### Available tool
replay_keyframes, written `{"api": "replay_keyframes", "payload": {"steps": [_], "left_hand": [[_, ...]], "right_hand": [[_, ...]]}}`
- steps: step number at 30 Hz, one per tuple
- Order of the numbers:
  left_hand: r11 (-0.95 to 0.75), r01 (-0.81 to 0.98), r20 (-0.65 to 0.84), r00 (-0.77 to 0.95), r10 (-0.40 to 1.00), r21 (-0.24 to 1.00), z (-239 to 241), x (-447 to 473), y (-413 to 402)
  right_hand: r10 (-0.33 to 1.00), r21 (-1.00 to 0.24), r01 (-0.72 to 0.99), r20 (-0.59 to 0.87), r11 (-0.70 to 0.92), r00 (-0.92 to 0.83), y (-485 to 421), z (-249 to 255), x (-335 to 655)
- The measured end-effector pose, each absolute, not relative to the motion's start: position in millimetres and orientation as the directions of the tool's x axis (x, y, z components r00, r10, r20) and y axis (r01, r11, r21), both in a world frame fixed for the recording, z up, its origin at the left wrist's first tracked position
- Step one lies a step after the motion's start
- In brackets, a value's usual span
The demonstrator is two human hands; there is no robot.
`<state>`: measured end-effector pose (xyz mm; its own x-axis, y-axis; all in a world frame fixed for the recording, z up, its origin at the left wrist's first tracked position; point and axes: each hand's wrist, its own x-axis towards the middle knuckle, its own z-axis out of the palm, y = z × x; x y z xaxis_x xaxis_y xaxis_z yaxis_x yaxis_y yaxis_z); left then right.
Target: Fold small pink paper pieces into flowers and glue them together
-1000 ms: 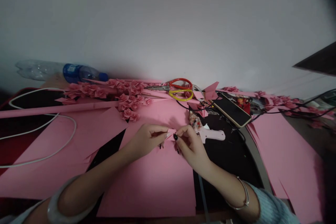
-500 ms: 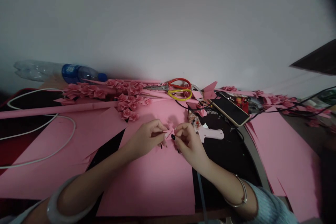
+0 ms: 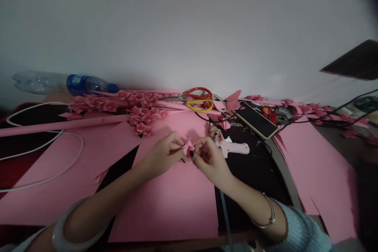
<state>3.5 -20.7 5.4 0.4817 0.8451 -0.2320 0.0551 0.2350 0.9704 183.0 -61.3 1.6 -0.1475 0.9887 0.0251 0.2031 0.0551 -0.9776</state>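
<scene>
Between my two hands is a small folded pink paper flower (image 3: pixel 188 149), held just above a large pink paper sheet (image 3: pixel 168 212). My left hand (image 3: pixel 167 151) pinches its left side with thumb and fingers. On the right side, my right hand (image 3: pixel 211 161) grips the flower's edge, the thumb with its dark nail pressed on the folds. Part of the flower is hidden behind the fingers. Beyond my left hand lies a cluster of folded pink paper flowers (image 3: pixel 143 116). A white glue gun (image 3: pixel 238 148) rests to the right of my right hand.
Scissors (image 3: pixel 199 100) with one red and one yellow handle lie near the wall. A phone (image 3: pixel 256 120) is at back right, a plastic bottle (image 3: pixel 76 84) at back left. More pink sheets (image 3: pixel 321 173) lie right. A white cable (image 3: pixel 79 153) loops over the left side.
The paper flower has turned in my fingers and its pointed petals now face up more. Both hands still grip it. The view has shifted slightly.
</scene>
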Motion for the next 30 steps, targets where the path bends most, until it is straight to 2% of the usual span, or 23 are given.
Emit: {"api": "replay_keyframes", "payload": {"steps": [12, 30], "left_hand": [[0.099, 0.095, -0.134, 0.517, 0.845, 0.991, -0.8, 1.6, -22.3], [0.080, 0.118, -0.129, 0.513, 0.849, 0.990, -0.5, 2.8, -21.5]], "right_hand": [[0.987, -0.965, 0.246, 0.059, 0.095, -0.152, -61.8, 6.5, 182.3], [0.984, -0.950, 0.294, 0.061, 0.108, -0.166, -60.3, 6.8, 181.8]]}}
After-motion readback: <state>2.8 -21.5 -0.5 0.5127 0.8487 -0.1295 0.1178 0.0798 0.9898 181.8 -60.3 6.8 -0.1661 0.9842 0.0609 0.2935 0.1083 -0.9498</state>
